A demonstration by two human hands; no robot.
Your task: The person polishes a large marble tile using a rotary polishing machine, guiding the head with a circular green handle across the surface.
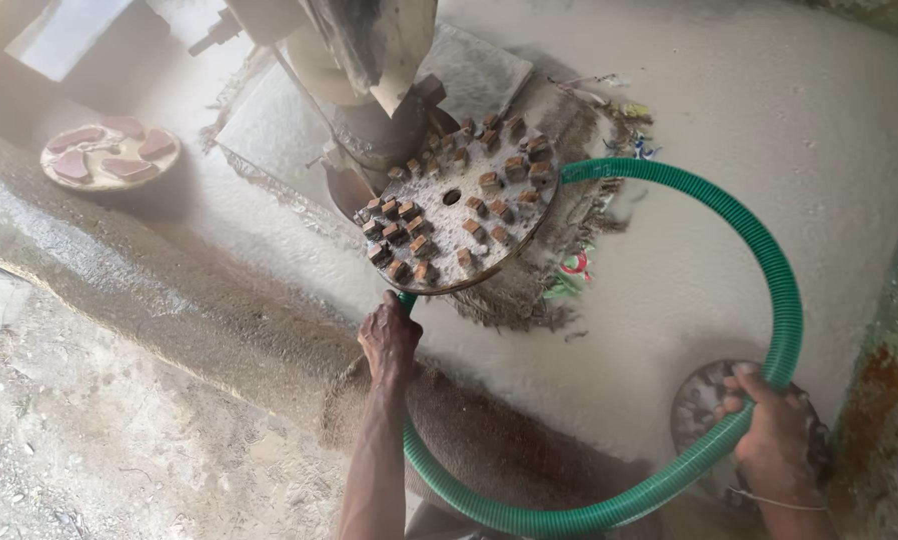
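Note:
A green ribbed hose curves in a wide loop across the pale wet floor. My left hand grips one end of it just below a tilted round grinding disc studded with several brown blocks. The disc belongs to a dusty floor machine tipped back above it. My right hand holds the hose farther along its loop at the lower right, over a second flat disc lying on the floor.
A round plate with red wedge segments lies at the upper left. Square grey slabs sit behind the machine. Scraps of coloured litter lie beside the disc. Rough gravel ground fills the lower left.

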